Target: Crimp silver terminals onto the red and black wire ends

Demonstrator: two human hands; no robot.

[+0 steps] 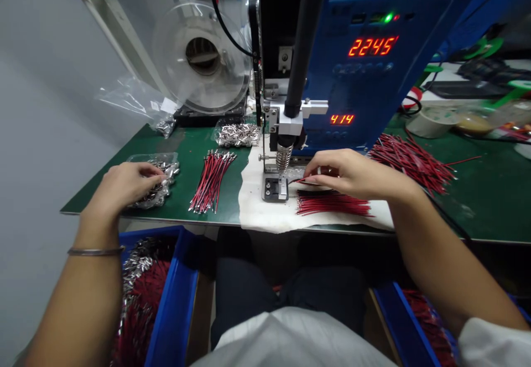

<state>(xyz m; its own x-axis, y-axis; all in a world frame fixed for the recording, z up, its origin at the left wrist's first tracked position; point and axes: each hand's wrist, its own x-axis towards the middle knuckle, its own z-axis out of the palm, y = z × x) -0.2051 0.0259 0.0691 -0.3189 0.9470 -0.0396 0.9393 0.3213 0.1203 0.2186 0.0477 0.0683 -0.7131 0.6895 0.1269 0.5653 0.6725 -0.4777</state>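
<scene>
My right hand (342,174) pinches a thin red and black wire (299,179) with its end at the small metal fixture (282,188) under the soldering machine's tip (284,160). Just below that hand lies a bundle of red wires (334,205) on a white sheet (265,218). Over at the left, my left hand (128,183) reaches into a clear plastic tray of small silvery metal connectors (166,182). Its thumb and fingers are closed together among the connectors; what they grip is hidden. Beside it, red wires with metal ends (212,179) lie in a bunch.
The blue machine housing (360,85) with lit red digits stands behind the fixture. Another tray of connectors (237,134) sits farther back, near a clear reel (170,57). A pile of red wires (415,160) lies right. Blue bins (188,267) stand below the table edge.
</scene>
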